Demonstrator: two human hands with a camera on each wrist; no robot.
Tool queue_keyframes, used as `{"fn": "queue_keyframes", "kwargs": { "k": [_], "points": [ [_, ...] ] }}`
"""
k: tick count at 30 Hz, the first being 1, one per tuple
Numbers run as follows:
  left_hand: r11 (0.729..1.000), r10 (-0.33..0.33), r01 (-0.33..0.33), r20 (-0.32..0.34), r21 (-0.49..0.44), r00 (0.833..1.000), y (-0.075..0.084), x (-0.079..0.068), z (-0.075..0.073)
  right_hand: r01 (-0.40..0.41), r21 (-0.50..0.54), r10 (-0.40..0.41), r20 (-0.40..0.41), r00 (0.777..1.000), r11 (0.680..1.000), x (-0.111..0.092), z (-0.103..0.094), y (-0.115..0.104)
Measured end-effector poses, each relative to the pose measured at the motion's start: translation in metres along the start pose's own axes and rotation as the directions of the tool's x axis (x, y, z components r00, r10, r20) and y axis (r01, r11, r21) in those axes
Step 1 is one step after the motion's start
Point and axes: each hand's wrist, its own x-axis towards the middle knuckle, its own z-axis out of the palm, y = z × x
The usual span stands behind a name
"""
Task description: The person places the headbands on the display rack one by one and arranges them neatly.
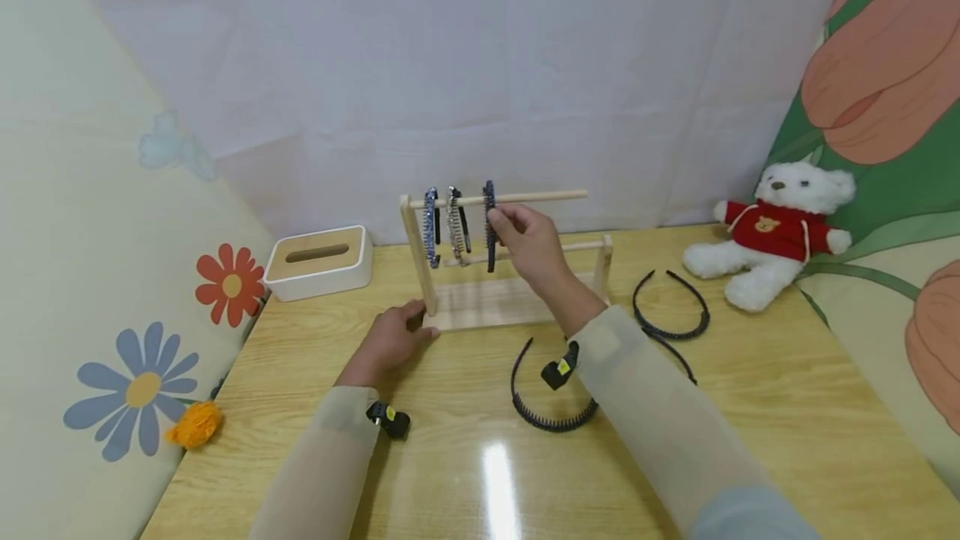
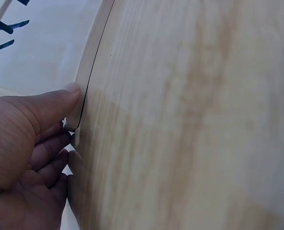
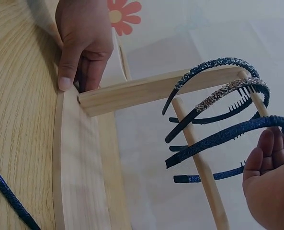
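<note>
A light wooden rack (image 1: pixel 495 304) with two horizontal rods stands on the table. My right hand (image 1: pixel 534 247) pinches a dark blue headband (image 3: pixel 213 137) between thumb and fingers; the band sits over the upper rod (image 1: pixel 555 195). To its left on that rod hang a blue glittery headband (image 1: pixel 430 227) and a silver glittery headband (image 1: pixel 453 227). At the rack's left front corner, my left hand (image 1: pixel 392 338) holds the base, its thumb on the front edge and its fingers at the end. The right fingertips are partly hidden in the right wrist view.
On the table lie a toothed black headband (image 1: pixel 555 425), a dark headband (image 1: pixel 670 334) and another dark band (image 1: pixel 678 357) partly under my right sleeve. A white tissue box (image 1: pixel 322 277) stands left, a teddy bear (image 1: pixel 772 227) right, an orange object (image 1: pixel 197 425) at the left edge.
</note>
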Motion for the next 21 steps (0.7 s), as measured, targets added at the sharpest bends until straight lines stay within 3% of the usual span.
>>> {"fn": "queue_keyframes", "kwargs": {
  "k": [11, 17, 21],
  "points": [
    [1.0, -0.002, 0.002, -0.001, 0.005, 1.0, -0.002, 0.002, 0.001, -0.043, -0.023, 0.043, 0.024, 0.999, 0.999, -0.007, -0.01, 0.001],
    [1.0, -0.01, 0.01, 0.008, 0.004, 1.0, -0.003, 0.003, 0.002, -0.04, -0.143, 0.056, 0.109, 0.992, 0.989, -0.024, -0.034, 0.008],
    [1.0, -0.008, 0.008, 0.007, 0.005, 1.0, -0.003, 0.003, 0.002, -0.003, -0.293, 0.068, 0.213, 0.975, 0.956, -0.046, -0.059, 0.01]
  ]
}}
